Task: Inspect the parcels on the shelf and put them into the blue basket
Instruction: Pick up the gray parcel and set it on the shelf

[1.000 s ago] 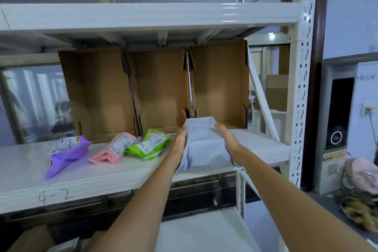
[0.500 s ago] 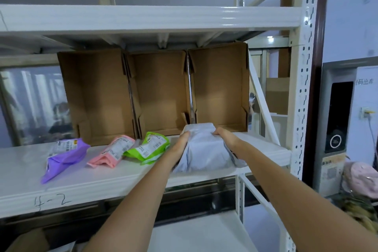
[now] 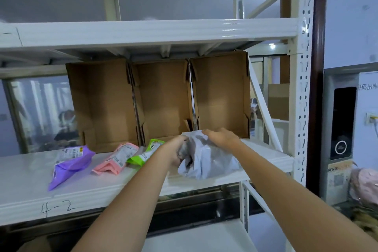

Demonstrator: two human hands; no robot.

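Both the left hand and right hand curl their fingers around a crumpled grey plastic parcel at the white metal shelf.

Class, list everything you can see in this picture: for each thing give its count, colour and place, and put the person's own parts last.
grey parcel: 1, grey, right front of shelf, gripped
green parcel: 1, green, left of grey parcel
pink parcel: 1, pink, left of green
purple parcel: 1, purple, furthest left
cardboard boxes: 3, brown, open, back of shelf
shelf: 1, white, marked 4-2
left hand: 1, grips grey parcel's left side
right hand: 1, grips its top
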